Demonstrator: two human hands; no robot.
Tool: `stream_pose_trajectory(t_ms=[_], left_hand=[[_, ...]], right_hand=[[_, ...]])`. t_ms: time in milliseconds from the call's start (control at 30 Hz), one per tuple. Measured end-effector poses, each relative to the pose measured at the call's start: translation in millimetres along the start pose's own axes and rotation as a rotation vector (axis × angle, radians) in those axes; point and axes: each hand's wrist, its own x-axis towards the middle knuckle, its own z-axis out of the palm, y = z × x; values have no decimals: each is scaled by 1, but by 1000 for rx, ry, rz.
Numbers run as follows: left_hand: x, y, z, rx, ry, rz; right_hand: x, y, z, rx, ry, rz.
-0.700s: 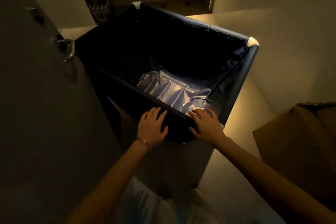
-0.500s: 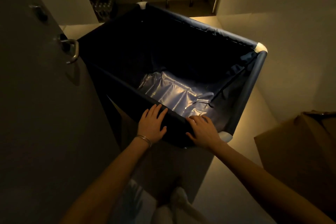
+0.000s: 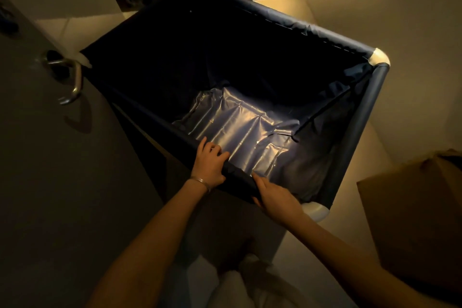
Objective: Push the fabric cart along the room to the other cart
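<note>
A dark blue fabric cart with white corner caps fills the middle of the head view; its bottom is shiny blue sheeting and holds nothing. My left hand grips the near rim bar, fingers curled over it, a bangle on the wrist. My right hand is wrapped around the same bar a little to the right, near the white front corner cap. No second cart can be made out; metal legs with castors show dimly at the top of the view.
A grey door with a metal lever handle stands close on the left, almost touching the cart's left corner. A brown cardboard box sits at the right. Pale walls close in on both sides of a lit floor strip ahead.
The cart has rolled forward past the door handle and looms larger in view. Both hands went from lying flat on the rim to curling around it.
</note>
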Motion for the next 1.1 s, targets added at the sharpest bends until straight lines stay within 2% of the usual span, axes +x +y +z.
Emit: stream_pose_trajectory(t_ms=[333,733,833,933,1100], left_hand=[[20,-46,-19,-65,-11,90],[71,-120,-31,-34,-46,267],[88,-137,-43,11,-154,286],[98,-147,-54,90,-270,296],[106,-133,-70,-142,-272,296]], right_hand=[[31,-37,-3,64,51,86],[91,-90,-17,180,145,201],[106,-95,-28,199,161,154],[112,-80,-50,136,223,34],[119,-15,-93,-29,246,-68]])
